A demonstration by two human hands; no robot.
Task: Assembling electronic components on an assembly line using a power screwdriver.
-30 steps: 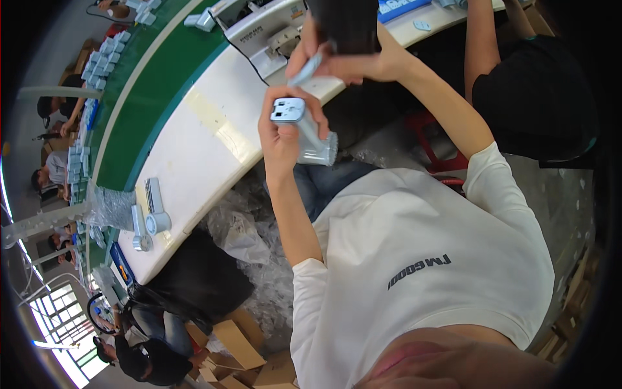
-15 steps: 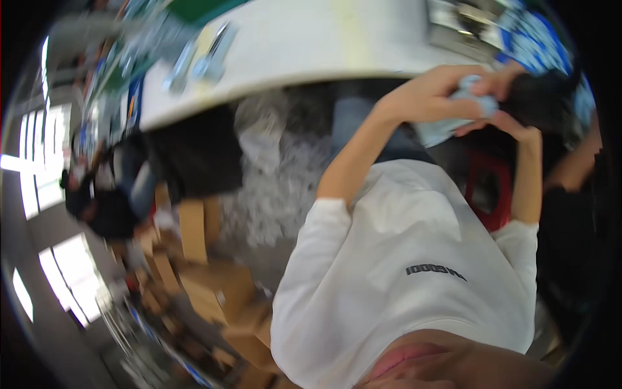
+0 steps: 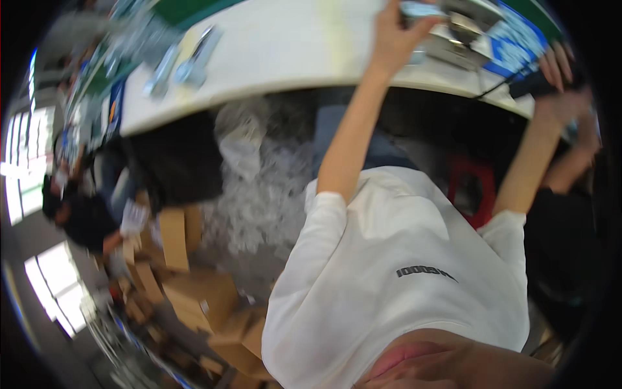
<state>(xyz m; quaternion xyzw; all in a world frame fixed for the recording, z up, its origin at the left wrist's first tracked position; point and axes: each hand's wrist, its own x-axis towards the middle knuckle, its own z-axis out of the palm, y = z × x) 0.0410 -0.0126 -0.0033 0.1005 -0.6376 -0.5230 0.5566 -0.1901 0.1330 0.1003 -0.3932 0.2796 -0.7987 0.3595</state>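
My left hand is over the far side of the white table, its fingers bent around a small light-blue and dark object. That hand is beside a silver metal device. At the right, my right hand is smeared by motion next to a black object with a dark cable. Fingers show on this black object, but whose they are I cannot tell. A smaller pale-blue piece lies on the table just below my left hand.
Two long light-blue pieces lie at the left of the white table. A blue-and-white patterned item is behind the device. Below are clear plastic bags, a red stool and cardboard boxes. Another person's forearm is at the right.
My hands have parted from the light-blue object they were both at. The left moved up over the table beside the metal device, the right outward to the right.
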